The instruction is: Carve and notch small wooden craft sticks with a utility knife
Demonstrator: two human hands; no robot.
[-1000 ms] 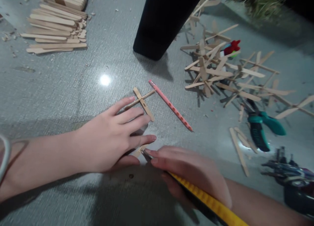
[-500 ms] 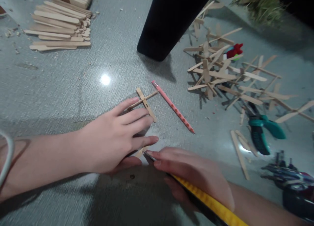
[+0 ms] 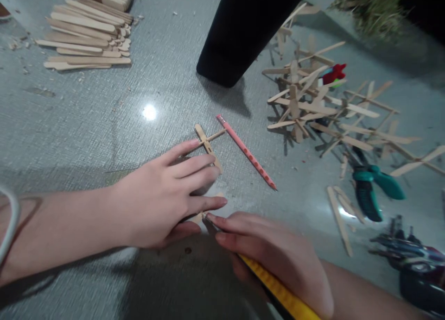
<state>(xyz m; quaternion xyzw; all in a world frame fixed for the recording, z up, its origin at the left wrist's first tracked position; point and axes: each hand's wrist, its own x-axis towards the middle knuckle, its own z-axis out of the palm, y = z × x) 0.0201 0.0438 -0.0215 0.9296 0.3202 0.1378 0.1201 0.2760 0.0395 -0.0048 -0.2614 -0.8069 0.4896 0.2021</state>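
My left hand (image 3: pixel 163 195) lies flat with fingers spread over a wooden craft stick (image 3: pixel 197 217); a short part of the stick shows between thumb and forefinger. My right hand (image 3: pixel 278 255) is wrapped round a yellow-and-black utility knife (image 3: pixel 273 280), its tip touching that stick beside my left forefinger. Beyond the left fingers lies a slotted craft stick (image 3: pixel 200 131) with a thin stick crossing it. My left fingers partly cover this cross. A pink pencil (image 3: pixel 246 153) rests just right of it.
Craft sticks (image 3: pixel 83 47) are heaped at upper left. A black upright object (image 3: pixel 239 37) stands at top centre. Crossed-stick pieces (image 3: pixel 299 107) pile up at right, near green-handled pliers (image 3: pixel 366 195), loose sticks (image 3: pixel 339 220) and a dark, blurred object (image 3: pixel 413 250).
My right hand and the knife have shifted and tilted slightly, with the tip still at the stick. My left hand stays nearly in place. The whole view has moved a little.
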